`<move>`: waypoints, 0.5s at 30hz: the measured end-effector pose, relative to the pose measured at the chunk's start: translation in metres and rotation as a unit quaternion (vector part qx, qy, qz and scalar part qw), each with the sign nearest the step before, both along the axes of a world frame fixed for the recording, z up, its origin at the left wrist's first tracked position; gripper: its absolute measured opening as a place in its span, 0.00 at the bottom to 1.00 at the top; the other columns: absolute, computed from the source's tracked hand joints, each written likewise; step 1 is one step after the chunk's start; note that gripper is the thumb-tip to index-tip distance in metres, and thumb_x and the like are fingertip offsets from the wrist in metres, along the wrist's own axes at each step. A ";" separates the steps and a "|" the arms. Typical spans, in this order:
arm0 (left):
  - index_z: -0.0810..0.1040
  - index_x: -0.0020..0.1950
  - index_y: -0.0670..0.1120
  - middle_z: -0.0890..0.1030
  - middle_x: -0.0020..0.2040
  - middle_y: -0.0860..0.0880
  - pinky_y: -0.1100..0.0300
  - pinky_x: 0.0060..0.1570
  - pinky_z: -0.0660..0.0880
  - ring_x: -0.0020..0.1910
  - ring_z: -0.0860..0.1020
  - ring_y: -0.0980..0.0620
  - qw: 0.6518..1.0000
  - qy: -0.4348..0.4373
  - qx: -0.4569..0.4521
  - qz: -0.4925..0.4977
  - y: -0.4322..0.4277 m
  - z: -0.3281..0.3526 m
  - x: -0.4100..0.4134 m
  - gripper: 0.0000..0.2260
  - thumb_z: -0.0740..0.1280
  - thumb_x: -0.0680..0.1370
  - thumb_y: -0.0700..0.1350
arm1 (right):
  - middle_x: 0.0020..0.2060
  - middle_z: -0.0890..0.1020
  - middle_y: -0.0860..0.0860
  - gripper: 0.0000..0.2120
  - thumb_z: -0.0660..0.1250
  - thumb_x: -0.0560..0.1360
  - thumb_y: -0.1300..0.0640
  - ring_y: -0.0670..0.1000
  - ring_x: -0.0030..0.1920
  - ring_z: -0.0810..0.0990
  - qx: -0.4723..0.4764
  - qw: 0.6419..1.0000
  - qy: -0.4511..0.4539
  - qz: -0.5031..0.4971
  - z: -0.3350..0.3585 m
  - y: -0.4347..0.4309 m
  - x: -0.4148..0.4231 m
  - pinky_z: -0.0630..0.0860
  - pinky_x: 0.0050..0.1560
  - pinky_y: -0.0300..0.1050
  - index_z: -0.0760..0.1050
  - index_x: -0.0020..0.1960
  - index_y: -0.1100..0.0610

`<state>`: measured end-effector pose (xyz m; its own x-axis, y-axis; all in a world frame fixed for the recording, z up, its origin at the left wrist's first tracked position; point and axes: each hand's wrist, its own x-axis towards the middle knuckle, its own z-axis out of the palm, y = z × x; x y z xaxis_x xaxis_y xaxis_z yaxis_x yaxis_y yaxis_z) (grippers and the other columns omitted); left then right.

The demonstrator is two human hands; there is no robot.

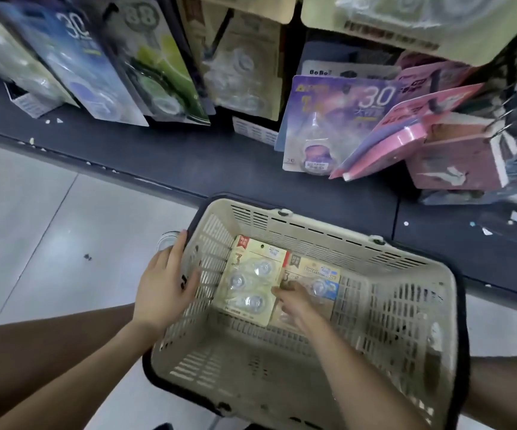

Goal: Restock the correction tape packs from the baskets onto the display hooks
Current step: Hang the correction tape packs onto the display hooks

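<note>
Two packs [251, 274], one basket [406, 305]

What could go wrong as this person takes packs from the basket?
The right hand reaches where the cream pack meets another pack, so it may lift both or drop one. The left hand holds the basket by its rim; a slip could tip it. Crooked pink packs above could be knocked off.

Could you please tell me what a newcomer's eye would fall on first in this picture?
The beige basket fills the lower middle, with two correction tape packs lying flat in its far left corner. The right hand reaches onto them while the left hand holds the basket's left wall. A purple pack and pink packs hang at upper right.
</note>
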<state>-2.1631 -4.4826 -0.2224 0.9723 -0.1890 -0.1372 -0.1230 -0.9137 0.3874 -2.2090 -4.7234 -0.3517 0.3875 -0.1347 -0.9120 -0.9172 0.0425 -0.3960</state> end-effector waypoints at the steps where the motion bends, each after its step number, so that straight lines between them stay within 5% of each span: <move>1: 0.61 0.77 0.41 0.79 0.61 0.40 0.46 0.55 0.76 0.58 0.78 0.40 1.000 0.004 -0.006 0.001 0.000 0.000 0.000 0.31 0.57 0.79 0.57 | 0.63 0.79 0.53 0.22 0.70 0.77 0.58 0.54 0.58 0.79 0.008 1.000 0.000 -0.001 -0.002 0.006 0.002 0.77 0.51 0.48 0.70 0.69 0.60; 4: 0.61 0.77 0.43 0.80 0.58 0.42 0.48 0.51 0.76 0.55 0.78 0.42 1.000 0.017 -0.021 0.009 0.001 0.001 0.000 0.30 0.57 0.79 0.57 | 0.63 0.80 0.53 0.27 0.76 0.72 0.57 0.56 0.61 0.80 0.009 1.000 -0.003 -0.023 -0.010 0.028 0.007 0.75 0.64 0.56 0.71 0.68 0.59; 9: 0.61 0.77 0.44 0.81 0.55 0.45 0.53 0.49 0.74 0.53 0.78 0.45 0.999 0.026 -0.027 0.010 0.003 0.000 0.000 0.29 0.59 0.79 0.56 | 0.70 0.73 0.54 0.43 0.80 0.66 0.51 0.58 0.68 0.74 -0.025 0.997 -0.030 -0.064 -0.010 0.045 0.009 0.72 0.68 0.52 0.64 0.75 0.59; 15: 0.62 0.77 0.42 0.81 0.58 0.43 0.51 0.51 0.75 0.55 0.78 0.43 0.999 0.026 -0.034 0.016 0.002 -0.001 -0.001 0.30 0.58 0.79 0.58 | 0.56 0.83 0.52 0.25 0.77 0.68 0.67 0.54 0.56 0.82 0.067 0.987 -0.083 -0.120 0.023 0.026 0.005 0.78 0.59 0.56 0.74 0.61 0.55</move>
<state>-2.1644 -4.4802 -0.2239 0.9700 -0.1690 -0.1749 -0.0732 -0.8886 0.4529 -2.2036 -4.6971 -0.3285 0.5040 -0.1233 -0.8548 -0.7978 0.3127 -0.5155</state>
